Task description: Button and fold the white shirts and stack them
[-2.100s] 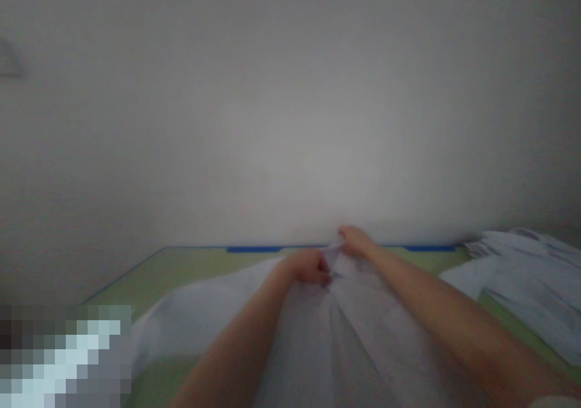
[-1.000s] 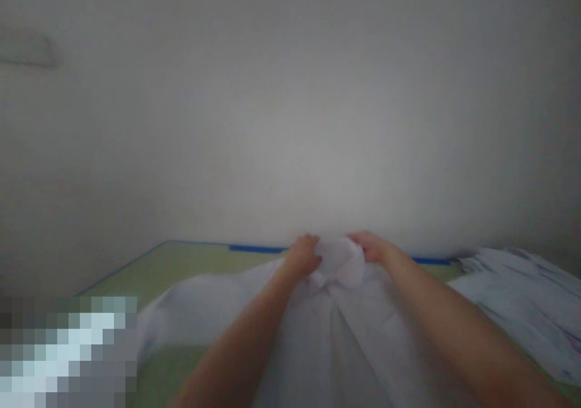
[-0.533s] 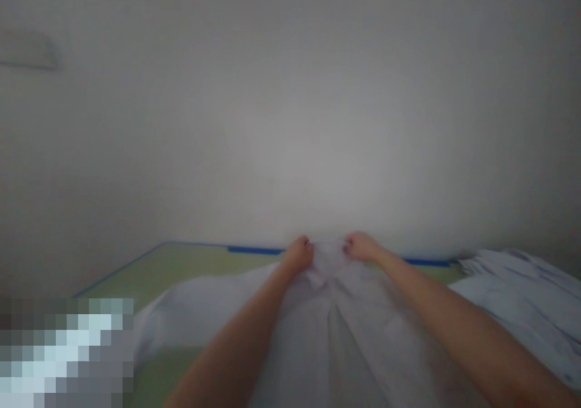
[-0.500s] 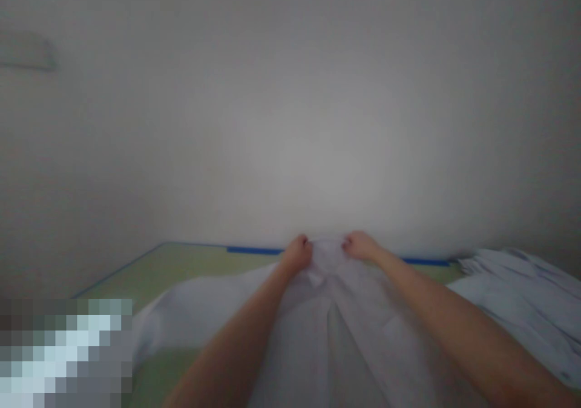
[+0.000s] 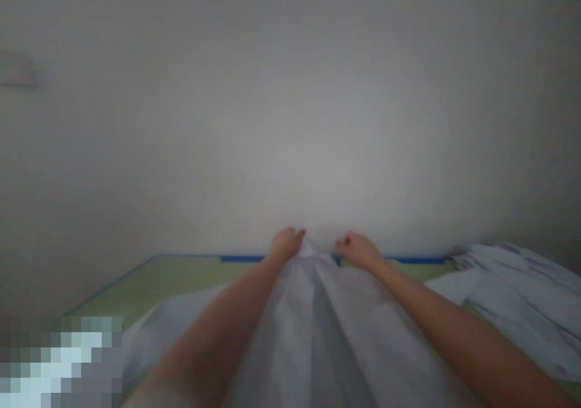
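A white collared shirt (image 5: 290, 317) lies spread below my arms, its front parted down the middle. At the far end, my left hand (image 5: 288, 241) is closed on the shirt's collar, lifting that side to a point. My right hand (image 5: 359, 249) hovers just right of the collar with its fingers curled in. A gap shows between those fingers and the cloth, and nothing can be seen in them. Blur hides the finger detail. My forearms cover parts of both sides of the shirt.
Under the shirt is a green table (image 5: 122, 287) with blue edging, set against a pale wall (image 5: 290, 105). A pile of white garments (image 5: 521, 299) lies at the right. A small pale fixture (image 5: 17, 69) is on the wall at upper left. The lower left corner is pixelated.
My right hand has come away from the collar. My left hand has shifted slightly left and still grips it. The collar's right side has dropped, and the view has moved a little.
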A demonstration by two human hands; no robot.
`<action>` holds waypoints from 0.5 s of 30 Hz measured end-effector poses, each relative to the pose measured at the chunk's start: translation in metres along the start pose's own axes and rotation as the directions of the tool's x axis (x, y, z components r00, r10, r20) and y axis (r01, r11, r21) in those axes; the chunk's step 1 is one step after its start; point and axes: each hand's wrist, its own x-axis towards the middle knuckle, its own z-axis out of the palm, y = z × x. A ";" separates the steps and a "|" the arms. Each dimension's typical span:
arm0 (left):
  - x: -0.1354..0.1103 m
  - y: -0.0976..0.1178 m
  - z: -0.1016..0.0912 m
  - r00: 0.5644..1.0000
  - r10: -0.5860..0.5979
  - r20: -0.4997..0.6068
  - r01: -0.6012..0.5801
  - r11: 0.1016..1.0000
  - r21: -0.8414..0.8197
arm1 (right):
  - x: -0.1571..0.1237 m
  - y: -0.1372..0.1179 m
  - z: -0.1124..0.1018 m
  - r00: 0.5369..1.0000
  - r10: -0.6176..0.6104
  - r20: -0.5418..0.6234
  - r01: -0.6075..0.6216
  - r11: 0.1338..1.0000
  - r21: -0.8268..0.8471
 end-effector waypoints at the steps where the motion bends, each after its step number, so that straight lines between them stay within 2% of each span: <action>1: 0.000 -0.002 0.001 1.000 -0.004 -0.004 0.004 1.000 0.011 | -0.012 -0.005 0.003 0.994 -0.073 0.084 0.075 0.997 -0.023; 3: -0.006 -0.003 -0.001 1.000 0.002 -0.028 -0.001 0.999 0.036 | -0.037 -0.014 0.010 0.950 -0.197 0.243 0.220 0.973 -0.072; 5: -0.019 -0.001 -0.006 0.997 0.074 -0.039 -0.071 0.995 0.063 | -0.061 -0.023 0.018 0.919 -0.250 0.306 0.297 0.948 -0.115; 7: -0.038 0.003 -0.012 0.981 0.194 0.019 -0.195 0.977 0.082 | -0.078 -0.030 0.024 0.920 -0.250 0.303 0.305 0.941 -0.150; 10: -0.076 0.009 -0.015 0.923 0.319 0.213 -0.340 0.938 0.068 | -0.093 -0.038 0.030 0.936 -0.206 0.287 0.262 0.949 -0.174; 12: -0.102 0.011 -0.012 0.894 0.330 0.303 -0.363 0.930 0.056 | -0.097 -0.042 0.032 0.943 -0.180 0.279 0.233 0.957 -0.172; 15: -0.130 0.011 -0.006 0.877 0.323 0.357 -0.360 0.932 0.041 | -0.101 -0.050 0.032 0.946 -0.173 0.275 0.220 0.963 -0.154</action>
